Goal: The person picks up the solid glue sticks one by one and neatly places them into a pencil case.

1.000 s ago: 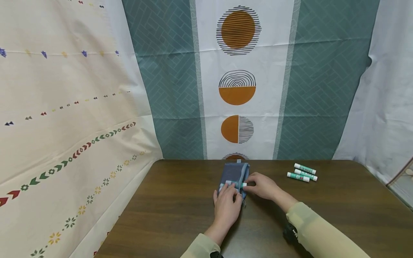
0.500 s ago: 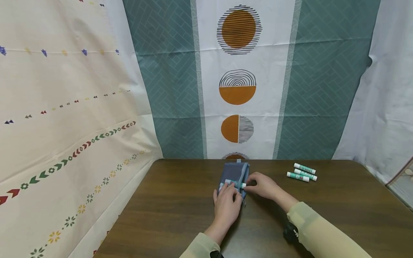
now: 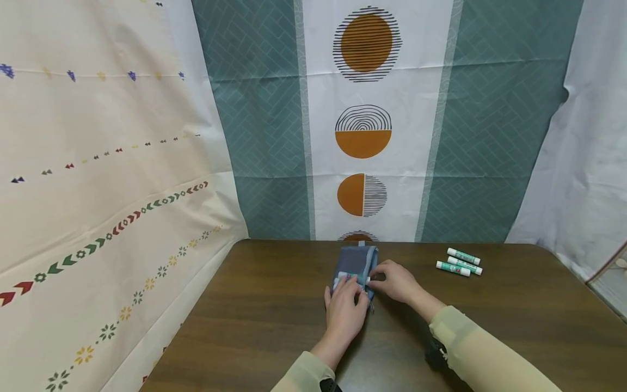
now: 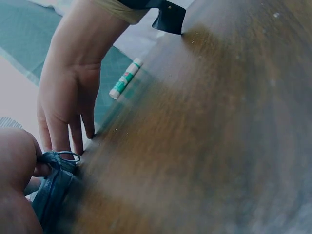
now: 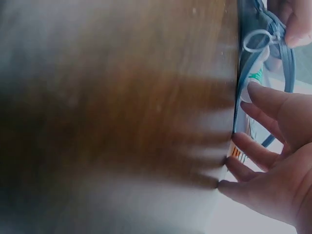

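Brown wooden table (image 3: 254, 316): blue zip pouch (image 3: 352, 258), three green-white tubes (image 3: 465, 265).

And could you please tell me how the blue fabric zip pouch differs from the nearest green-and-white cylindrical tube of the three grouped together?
The blue fabric zip pouch is broad and rectangular; the nearest green-and-white tube is slim and round. The left hand touches the pouch, while no hand touches that tube. Both lie on the brown wooden table.
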`<state>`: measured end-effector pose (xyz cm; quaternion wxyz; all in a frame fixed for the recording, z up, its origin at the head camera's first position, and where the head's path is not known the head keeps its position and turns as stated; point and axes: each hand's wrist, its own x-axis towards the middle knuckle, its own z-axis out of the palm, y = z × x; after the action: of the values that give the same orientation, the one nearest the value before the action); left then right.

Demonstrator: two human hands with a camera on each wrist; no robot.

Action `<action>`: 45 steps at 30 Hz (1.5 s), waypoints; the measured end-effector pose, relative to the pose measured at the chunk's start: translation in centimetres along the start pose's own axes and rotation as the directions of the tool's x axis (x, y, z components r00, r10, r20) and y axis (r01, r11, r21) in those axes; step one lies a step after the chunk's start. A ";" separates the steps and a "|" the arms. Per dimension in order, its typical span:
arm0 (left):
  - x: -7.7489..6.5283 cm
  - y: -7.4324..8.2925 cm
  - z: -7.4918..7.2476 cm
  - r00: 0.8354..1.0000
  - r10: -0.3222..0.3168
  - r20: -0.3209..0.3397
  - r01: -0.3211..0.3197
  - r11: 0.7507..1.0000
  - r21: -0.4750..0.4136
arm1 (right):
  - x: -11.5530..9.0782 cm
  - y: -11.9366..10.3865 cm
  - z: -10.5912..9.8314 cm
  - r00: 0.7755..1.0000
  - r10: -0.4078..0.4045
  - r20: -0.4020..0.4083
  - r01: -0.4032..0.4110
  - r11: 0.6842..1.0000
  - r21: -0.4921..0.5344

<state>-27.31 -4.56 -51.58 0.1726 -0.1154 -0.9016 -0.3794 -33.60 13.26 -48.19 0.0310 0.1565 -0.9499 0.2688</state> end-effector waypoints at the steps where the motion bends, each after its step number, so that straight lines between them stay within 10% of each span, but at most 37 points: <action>1: 0.0 0.0 0.0 1.000 0.000 0.001 0.000 1.000 -0.002 | 0.0 -0.1 0.0 1.000 -0.007 -0.002 0.007 1.000 -0.004; 45: 0.0 0.0 0.0 1.000 -0.003 0.003 0.003 1.000 -0.012 | -0.2 -0.5 0.3 0.998 -0.046 0.051 0.045 0.999 0.021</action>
<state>-27.33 -4.55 -51.62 0.1701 -0.1155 -0.8998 -0.3848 -33.23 12.72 -48.21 0.0111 0.1853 -0.9438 0.2733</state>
